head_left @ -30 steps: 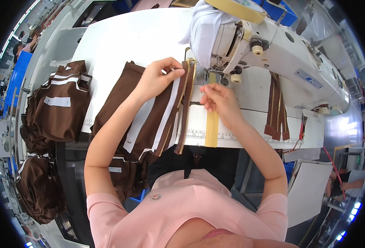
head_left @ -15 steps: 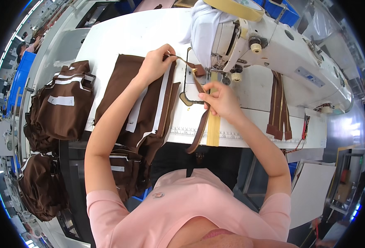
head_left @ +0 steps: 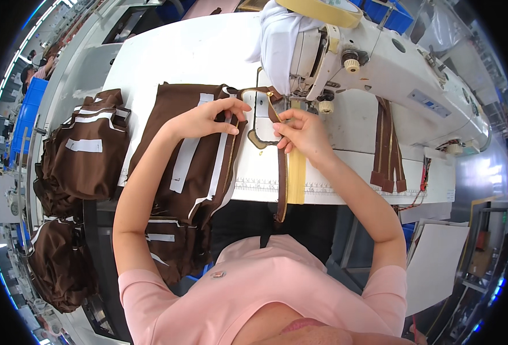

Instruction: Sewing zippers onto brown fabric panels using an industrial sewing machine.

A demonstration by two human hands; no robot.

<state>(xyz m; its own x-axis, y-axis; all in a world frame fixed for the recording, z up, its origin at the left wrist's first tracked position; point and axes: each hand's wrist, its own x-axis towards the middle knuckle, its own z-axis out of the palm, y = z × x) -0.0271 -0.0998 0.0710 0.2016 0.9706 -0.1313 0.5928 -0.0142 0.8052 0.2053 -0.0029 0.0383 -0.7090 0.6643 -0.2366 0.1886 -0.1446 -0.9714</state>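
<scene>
My right hand [head_left: 304,137] pinches a brown zipper [head_left: 282,184] with gold teeth, beside the needle area of a white sewing machine [head_left: 380,63]. Below the fingers the zipper's tail hangs past the table's front edge. Above them it curves up to a gold slider [head_left: 270,94] and bends left to the brown fabric piece [head_left: 165,126]. My left hand [head_left: 211,119] hovers over that piece's right side, thumb and forefinger apart, close to the zipper teeth along its edge. White strips lie on the fabric.
Brown pieces with white strips [head_left: 87,152] are stacked at the left, with another bundle [head_left: 61,264] lower down. More brown zippers [head_left: 387,149] lie to the right, under the machine arm. A yellow strip [head_left: 297,178] runs along the table; a tape roll [head_left: 323,11] sits on the machine.
My left hand has let go of the zipper near the fabric's top and moved down toward me, fingers opening. The zipper now bends in a loop. My right hand keeps its pinch, shifted slightly.
</scene>
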